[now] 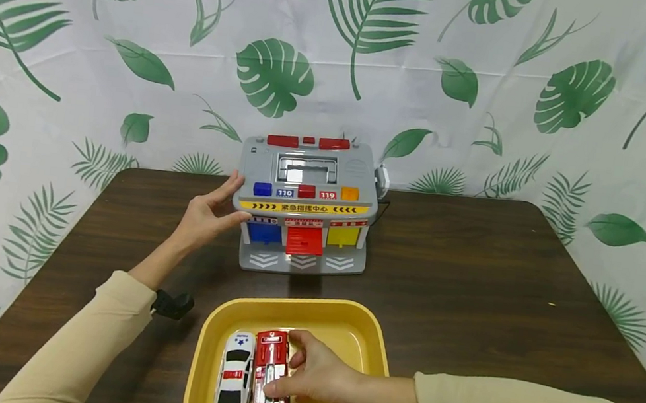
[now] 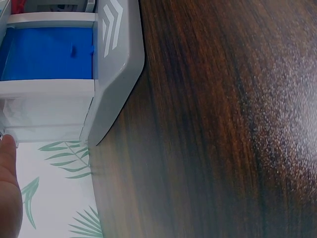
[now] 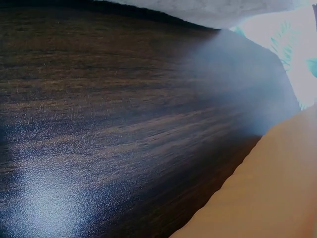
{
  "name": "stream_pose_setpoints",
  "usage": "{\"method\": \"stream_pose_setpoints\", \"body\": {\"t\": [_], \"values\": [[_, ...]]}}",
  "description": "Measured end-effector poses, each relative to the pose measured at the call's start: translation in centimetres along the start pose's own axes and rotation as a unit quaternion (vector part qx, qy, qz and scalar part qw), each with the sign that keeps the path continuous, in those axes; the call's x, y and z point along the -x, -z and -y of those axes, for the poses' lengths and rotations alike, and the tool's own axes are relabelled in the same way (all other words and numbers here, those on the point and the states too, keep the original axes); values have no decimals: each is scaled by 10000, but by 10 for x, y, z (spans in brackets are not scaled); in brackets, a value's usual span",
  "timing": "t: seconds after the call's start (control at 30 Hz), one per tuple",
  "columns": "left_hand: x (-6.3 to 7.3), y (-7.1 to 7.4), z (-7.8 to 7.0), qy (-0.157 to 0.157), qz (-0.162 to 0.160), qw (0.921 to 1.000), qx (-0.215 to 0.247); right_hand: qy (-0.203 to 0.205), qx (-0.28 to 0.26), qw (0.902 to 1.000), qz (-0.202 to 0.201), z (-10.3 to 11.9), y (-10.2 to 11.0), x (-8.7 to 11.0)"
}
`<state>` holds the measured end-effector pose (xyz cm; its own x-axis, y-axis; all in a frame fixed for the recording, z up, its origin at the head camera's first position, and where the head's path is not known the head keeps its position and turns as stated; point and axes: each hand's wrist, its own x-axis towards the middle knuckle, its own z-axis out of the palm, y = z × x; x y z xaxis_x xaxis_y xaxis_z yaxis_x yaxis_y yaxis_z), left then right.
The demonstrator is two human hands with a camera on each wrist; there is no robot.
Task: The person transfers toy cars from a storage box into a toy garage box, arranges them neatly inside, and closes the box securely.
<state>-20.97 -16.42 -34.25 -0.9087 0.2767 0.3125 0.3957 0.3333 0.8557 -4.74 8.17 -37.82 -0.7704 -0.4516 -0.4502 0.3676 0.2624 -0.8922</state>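
Observation:
In the head view, my right hand (image 1: 322,376) pinches a red toy fire truck (image 1: 273,349) in the yellow tray, thumb on its top and fingers along its right side. A white toy police car (image 1: 234,377) lies beside the truck on its left. My left hand (image 1: 206,213) touches the left side of a grey toy station (image 1: 310,210), thumb and fingers extended at its front corner. The station's red door (image 1: 304,240) tilts outward; its blue door (image 1: 265,233) and yellow door (image 1: 343,236) hang down. In the left wrist view, a fingertip meets the station's side wall (image 2: 44,116).
The yellow tray (image 1: 367,339) stands on the dark wooden table (image 1: 470,278), in front of the station. A leaf-patterned cloth (image 1: 369,114) hangs behind the table. The right wrist view shows mostly tabletop (image 3: 99,124) and a yellow surface (image 3: 267,188).

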Motion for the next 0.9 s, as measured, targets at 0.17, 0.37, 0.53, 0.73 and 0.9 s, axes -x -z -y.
{"method": "stream_pose_setpoints", "body": {"t": [0.17,0.37,0.53,0.73,0.9], "values": [[0,0,0,2,-3,10000,-17,-20,54,10000,30,0,1,0],[0,0,0,48,14,10000,-42,13,70,10000,-4,-1,-1,1],[0,0,0,56,17,10000,-60,-48,145,9998,-99,-1,-2,0],[0,0,0,14,18,10000,-37,99,232,9996,-118,-1,-2,1],[1,0,0,50,20,10000,-80,61,525,9986,-71,1,1,1]]}}
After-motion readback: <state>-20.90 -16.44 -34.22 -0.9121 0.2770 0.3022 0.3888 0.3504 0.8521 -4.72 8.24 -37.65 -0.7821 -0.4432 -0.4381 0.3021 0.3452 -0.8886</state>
